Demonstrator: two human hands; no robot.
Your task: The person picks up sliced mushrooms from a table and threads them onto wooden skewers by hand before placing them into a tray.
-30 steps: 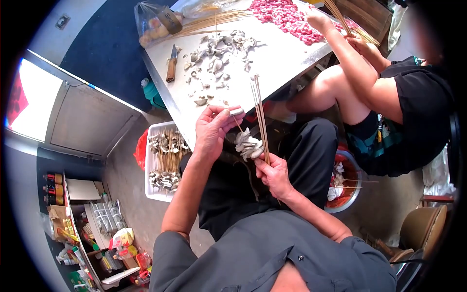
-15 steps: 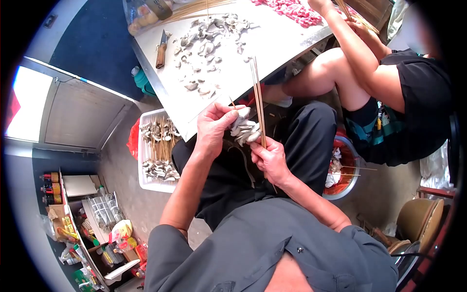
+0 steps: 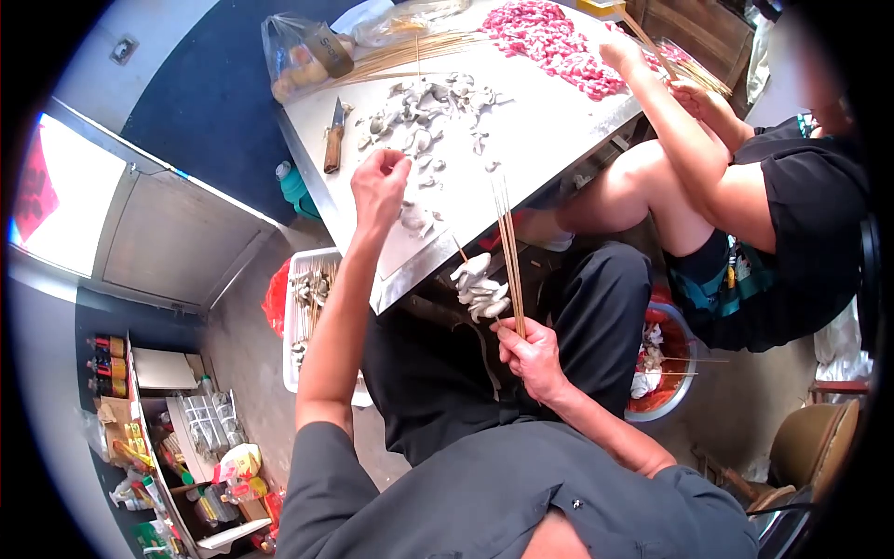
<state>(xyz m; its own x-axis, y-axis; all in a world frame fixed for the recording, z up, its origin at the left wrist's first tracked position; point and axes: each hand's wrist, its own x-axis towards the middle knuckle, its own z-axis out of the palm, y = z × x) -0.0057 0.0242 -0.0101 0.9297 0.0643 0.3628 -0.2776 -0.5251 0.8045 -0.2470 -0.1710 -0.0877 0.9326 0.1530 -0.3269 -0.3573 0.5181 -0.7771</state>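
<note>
My right hand (image 3: pixel 530 358) is closed round several bare wooden skewers (image 3: pixel 507 244) and one skewer threaded with grey-white mushroom pieces (image 3: pixel 480 289), whose bare tip points up toward the table edge. Over the near left part of the white table (image 3: pixel 549 154) is my left hand (image 3: pixel 380 186), its fingers drawn together at the mushroom pieces; what they hold, if anything, is hidden. Loose mushroom pieces (image 3: pixel 424 104) lie scattered beyond and beside it. A knife with a wooden handle (image 3: pixel 332 147) rests left of them.
Pink meat pieces (image 3: pixel 549 42) and more skewers (image 3: pixel 400 56) lie on the table's far side. Another person (image 3: pixel 708 177) sits at the right, holding skewers. A white tray of filled skewers (image 3: pixel 294 359) stands at lower left, a tub (image 3: pixel 684 387) at right.
My left hand has left the threaded skewer and moved up and left over the table. One more mushroom piece sits on the skewer. My right hand still holds the skewers.
</note>
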